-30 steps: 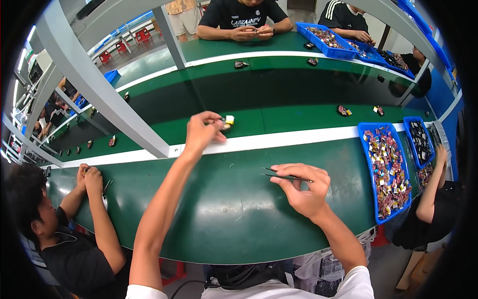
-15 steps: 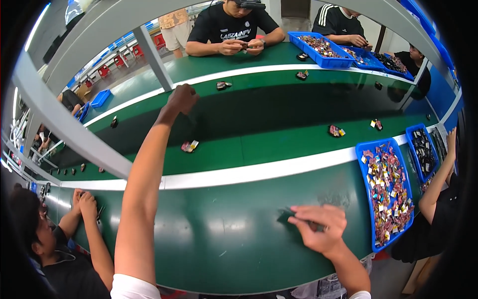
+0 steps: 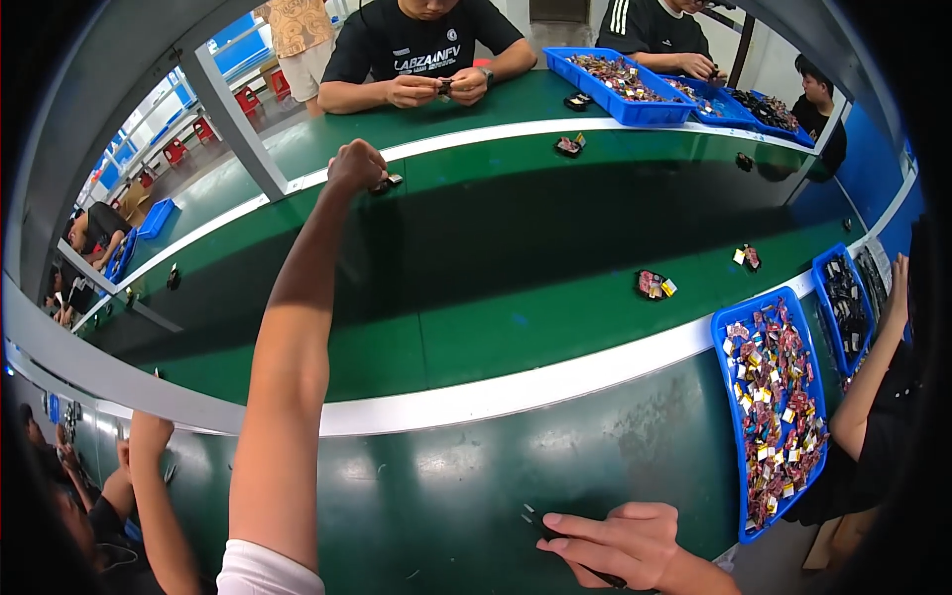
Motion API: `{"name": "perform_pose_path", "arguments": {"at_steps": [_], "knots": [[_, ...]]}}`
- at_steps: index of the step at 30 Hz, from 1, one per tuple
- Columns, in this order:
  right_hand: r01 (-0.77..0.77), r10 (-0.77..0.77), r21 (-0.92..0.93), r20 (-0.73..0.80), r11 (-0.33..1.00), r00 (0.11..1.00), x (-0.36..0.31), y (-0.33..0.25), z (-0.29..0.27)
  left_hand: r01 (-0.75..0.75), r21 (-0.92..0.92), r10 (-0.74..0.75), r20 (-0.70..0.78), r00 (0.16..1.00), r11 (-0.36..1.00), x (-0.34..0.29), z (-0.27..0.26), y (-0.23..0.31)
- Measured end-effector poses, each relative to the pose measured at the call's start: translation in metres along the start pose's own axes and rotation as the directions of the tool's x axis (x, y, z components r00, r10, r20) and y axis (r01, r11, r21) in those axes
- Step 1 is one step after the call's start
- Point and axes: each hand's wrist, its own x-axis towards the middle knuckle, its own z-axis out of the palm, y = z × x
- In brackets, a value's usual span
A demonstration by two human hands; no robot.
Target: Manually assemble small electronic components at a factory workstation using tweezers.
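My left arm stretches over the green conveyor belt to its far side. There the fingers of my left hand (image 3: 357,167) are curled down on a small black part with a white tag (image 3: 393,180). The fingertips and most of that part are hard to make out. Low over the near bench (image 3: 476,466), my right hand (image 3: 625,543) grips dark tweezers (image 3: 535,518) between thumb and fingers. The pale tips of the tweezers stand slightly apart, with nothing between them, pointing up and left.
Right of my right hand stands a blue tray (image 3: 731,397) heaped with reddish pieces with white and yellow tags. More black parts (image 3: 654,286) ride the belt (image 3: 516,337). Grey frame posts (image 3: 233,124) rise at left. Co-workers sit opposite (image 3: 426,50) and on both sides.
My left hand has come down onto the black part at the belt's far side. My right hand with the tweezers is lower, nearer the bench's front edge. The belt's parts have shifted left; the view has tilted.
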Motion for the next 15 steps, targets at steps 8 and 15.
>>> {"name": "perform_pose_path", "arguments": {"at_steps": [8,15], "knots": [[-0.046,0.048,-0.093,0.018,0.995,0.999,-0.004,-0.003,0.011,0.144,-0.047,-0.142,0.044,0.989,0.988,-0.007,-0.020,-0.018],[-0.070,0.075,0.039,-0.126,0.997,0.989,-0.003,-0.011,0.024,0.091,-0.250,-0.067,0.104,0.992,0.964,-0.097,-0.074,0.002]]}}
